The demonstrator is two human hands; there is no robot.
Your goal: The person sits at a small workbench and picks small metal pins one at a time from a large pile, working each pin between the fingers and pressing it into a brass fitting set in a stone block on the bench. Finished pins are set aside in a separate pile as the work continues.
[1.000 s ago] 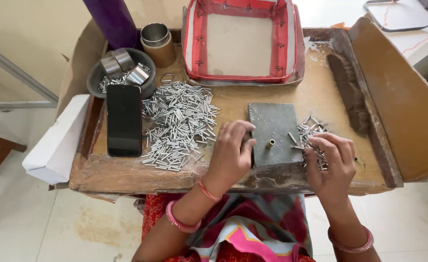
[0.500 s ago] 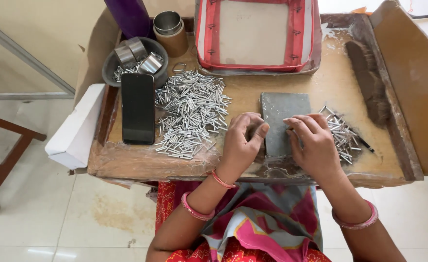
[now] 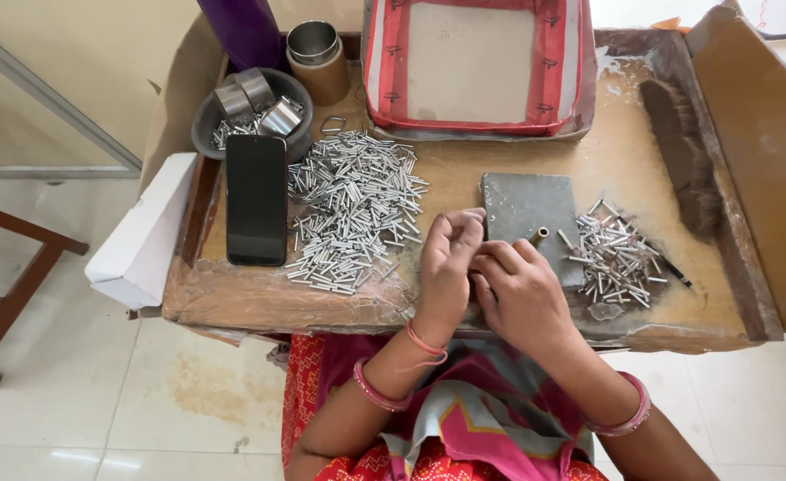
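Observation:
My left hand (image 3: 446, 263) rests at the near left edge of a grey metal block (image 3: 526, 205), fingers curled inward. Touching it from the right is my right hand (image 3: 522, 298), whose fingers are bent toward the left hand's fingertips. Whatever sits between the fingertips is hidden. A small brass peg (image 3: 540, 236) stands up from the block just beyond my right hand. A large heap of short silver metal tubes (image 3: 353, 209) lies left of the hands. A smaller heap of tubes (image 3: 615, 254) lies right of the block.
A black phone (image 3: 256, 198) lies left of the big heap, on a worn wooden tray (image 3: 277, 298). At the back are a dark bowl (image 3: 207, 116) of metal parts, a tin cup (image 3: 314, 49) and a red-rimmed tray (image 3: 477, 125). A dark brush (image 3: 682, 156) lies at the right, a white box (image 3: 139, 232) at the left edge.
My right hand has left the small heap at the right and come left across the block to meet my left hand. The left hand has stayed at the block's edge.

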